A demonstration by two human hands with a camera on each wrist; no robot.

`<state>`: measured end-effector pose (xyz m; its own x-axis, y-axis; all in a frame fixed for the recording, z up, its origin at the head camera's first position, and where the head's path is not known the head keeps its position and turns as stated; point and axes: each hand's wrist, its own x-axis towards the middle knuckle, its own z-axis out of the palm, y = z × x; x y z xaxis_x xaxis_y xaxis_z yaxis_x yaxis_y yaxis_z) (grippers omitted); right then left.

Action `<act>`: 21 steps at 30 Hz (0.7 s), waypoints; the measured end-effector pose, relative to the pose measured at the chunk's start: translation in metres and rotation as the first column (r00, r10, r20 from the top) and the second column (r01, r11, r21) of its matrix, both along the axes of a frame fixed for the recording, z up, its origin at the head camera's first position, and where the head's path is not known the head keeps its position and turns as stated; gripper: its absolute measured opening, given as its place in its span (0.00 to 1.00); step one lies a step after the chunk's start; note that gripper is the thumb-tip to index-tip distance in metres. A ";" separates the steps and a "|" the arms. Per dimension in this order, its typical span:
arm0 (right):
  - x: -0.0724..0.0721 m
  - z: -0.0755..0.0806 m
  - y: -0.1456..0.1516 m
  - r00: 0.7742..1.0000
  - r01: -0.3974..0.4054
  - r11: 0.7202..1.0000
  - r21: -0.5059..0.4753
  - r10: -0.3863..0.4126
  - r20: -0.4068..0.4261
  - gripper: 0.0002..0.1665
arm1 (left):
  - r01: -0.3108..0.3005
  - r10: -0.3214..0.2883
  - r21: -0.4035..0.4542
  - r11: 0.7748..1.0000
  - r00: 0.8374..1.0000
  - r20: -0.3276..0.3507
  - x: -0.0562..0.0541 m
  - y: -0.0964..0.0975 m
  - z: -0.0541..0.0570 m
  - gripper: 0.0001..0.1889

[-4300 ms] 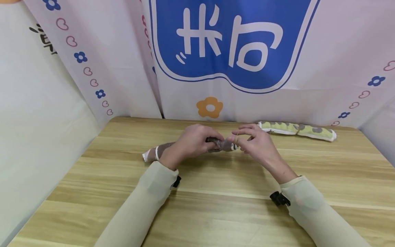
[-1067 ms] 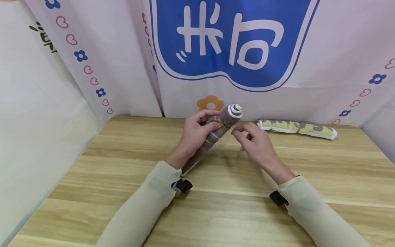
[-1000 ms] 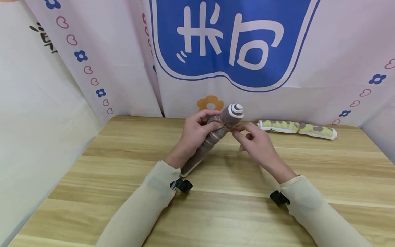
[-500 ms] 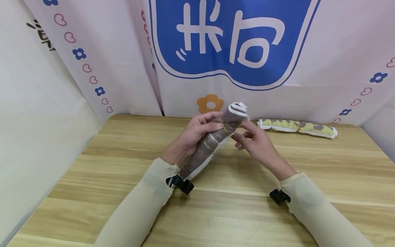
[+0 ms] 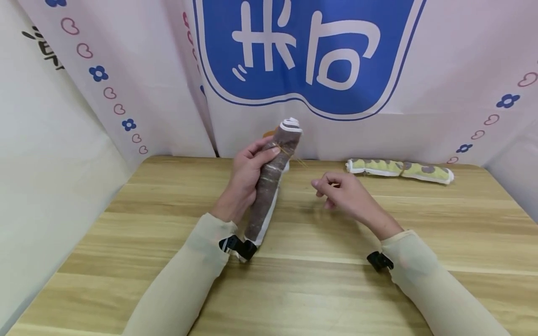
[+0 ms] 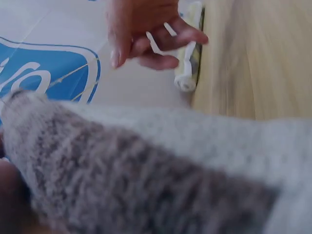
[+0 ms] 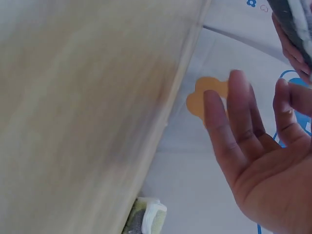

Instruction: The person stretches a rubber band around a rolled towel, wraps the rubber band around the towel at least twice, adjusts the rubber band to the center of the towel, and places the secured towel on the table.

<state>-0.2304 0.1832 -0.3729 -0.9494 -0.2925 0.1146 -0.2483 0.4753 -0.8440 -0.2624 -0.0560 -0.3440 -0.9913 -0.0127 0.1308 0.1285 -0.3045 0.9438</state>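
The fingers of the left hand [image 5: 248, 165] are curled around a brown rolled towel [image 5: 265, 191] near its top, with the thumb pressed on the front. On the right hand [image 5: 342, 192], the thumb and first finger are bent close together and the other fingers are loose and a bit apart; I cannot tell if they pinch anything. A thin yellow rubber band [image 5: 286, 151] goes around the towel just under its top end and sticks out toward the right hand. The towel leans, with its white curled end up and its other end down by the left wrist. A small black camera sits on each wrist. A yellow rolled towel [image 5: 382, 168] with brown spots lies at the back of the wooden counter [image 5: 319, 284], in front of a white cloth [image 5: 164, 102] with a big blue sign [image 5: 290, 88].
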 end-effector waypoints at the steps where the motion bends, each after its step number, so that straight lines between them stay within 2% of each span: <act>1: 0.001 0.000 0.000 1.000 0.013 1.000 0.012 -0.013 -0.023 0.25 | -0.035 0.035 -0.016 0.999 0.999 0.004 -0.001 -0.001 -0.001 0.19; 4: 0.002 0.000 -0.001 0.991 0.026 1.000 0.017 -0.024 -0.135 0.21 | -0.122 0.124 -0.056 0.991 0.992 0.021 -0.003 -0.004 -0.003 0.19; 7: 0.005 0.001 -0.006 0.956 0.008 1.000 -0.023 -0.014 -0.292 0.17 | -0.199 0.203 -0.105 0.974 0.979 0.032 -0.006 -0.006 -0.005 0.18; 9: 0.006 0.002 -0.009 0.921 -0.031 0.997 -0.074 -0.001 -0.390 0.15 | -0.240 0.246 -0.157 0.958 0.969 0.021 -0.007 -0.006 -0.006 0.17; 11: 0.009 0.003 -0.012 0.893 -0.086 0.988 -0.126 0.020 -0.450 0.14 | -0.267 0.274 -0.215 0.939 0.962 0.002 -0.008 -0.006 -0.008 0.16; 14: 0.012 0.005 -0.014 0.873 -0.196 0.963 -0.187 0.084 -0.481 0.13 | -0.278 0.281 -0.278 0.919 0.959 -0.030 -0.008 -0.003 -0.009 0.16; 16: 0.013 0.006 -0.015 0.872 -0.255 0.946 -0.200 0.136 -0.470 0.13 | -0.272 0.269 -0.297 0.916 0.962 -0.049 -0.005 0.000 -0.010 0.16; 18: 0.013 0.007 -0.016 0.881 -0.274 0.943 -0.192 0.166 -0.443 0.12 | -0.255 0.247 -0.313 0.915 0.967 -0.067 -0.003 0.003 -0.010 0.15; 21: 0.012 0.007 -0.014 0.914 -0.218 0.965 -0.143 0.150 -0.377 0.09 | -0.203 0.182 -0.357 0.912 0.979 -0.091 0.002 0.006 -0.009 0.15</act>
